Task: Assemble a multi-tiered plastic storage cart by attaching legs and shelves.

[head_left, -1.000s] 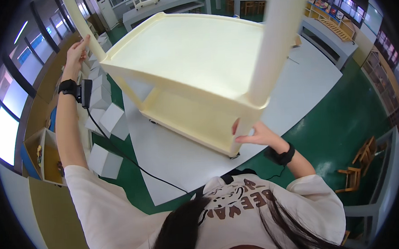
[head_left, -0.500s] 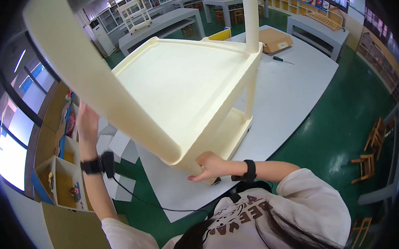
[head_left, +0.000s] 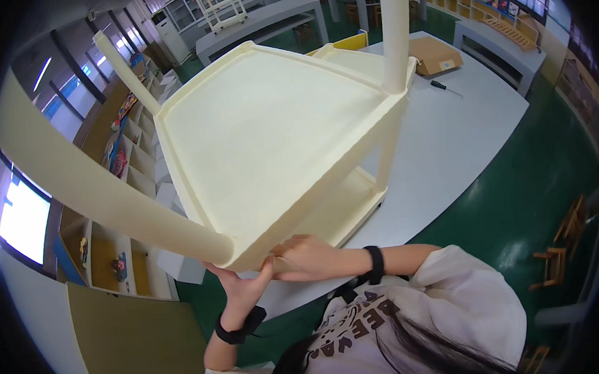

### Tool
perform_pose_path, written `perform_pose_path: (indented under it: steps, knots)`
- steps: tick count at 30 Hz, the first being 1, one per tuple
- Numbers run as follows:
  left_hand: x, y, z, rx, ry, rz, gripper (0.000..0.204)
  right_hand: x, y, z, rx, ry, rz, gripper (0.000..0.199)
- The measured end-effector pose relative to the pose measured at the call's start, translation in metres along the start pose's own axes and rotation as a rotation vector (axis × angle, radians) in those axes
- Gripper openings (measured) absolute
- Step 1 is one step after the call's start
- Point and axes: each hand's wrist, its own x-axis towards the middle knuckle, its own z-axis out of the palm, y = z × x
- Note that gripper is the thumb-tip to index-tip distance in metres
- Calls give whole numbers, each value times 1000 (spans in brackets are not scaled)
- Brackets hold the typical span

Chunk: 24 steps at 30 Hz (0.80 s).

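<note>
I see 1 cream plastic cart tilted over white surface | left hand and right hand both closed on its near corner at 6 o'clock | 3 posts visible | open surface at 3 o'clock: 1 cardboard box, 1 screwdriver

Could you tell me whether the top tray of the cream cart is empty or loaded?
Empty: the top tray shows only its bare cream floor inside the raised rim.

Cream plastic cart, white table, green floor, black wristbands
</note>
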Motion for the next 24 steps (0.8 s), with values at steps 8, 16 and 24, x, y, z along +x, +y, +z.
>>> perform_pose_path:
  steps: [8, 16, 24]
  knots:
    - [14, 30, 35, -75, 113, -114, 27, -40, 37, -140, -110, 585, -295, 21]
    - [-1, 16, 42, 20, 233, -225, 27, -51, 139, -197, -25, 749, 321, 48]
    - [-8, 21, 14, 150, 356, -353, 42, -58, 185, -182, 445, -268, 103, 53]
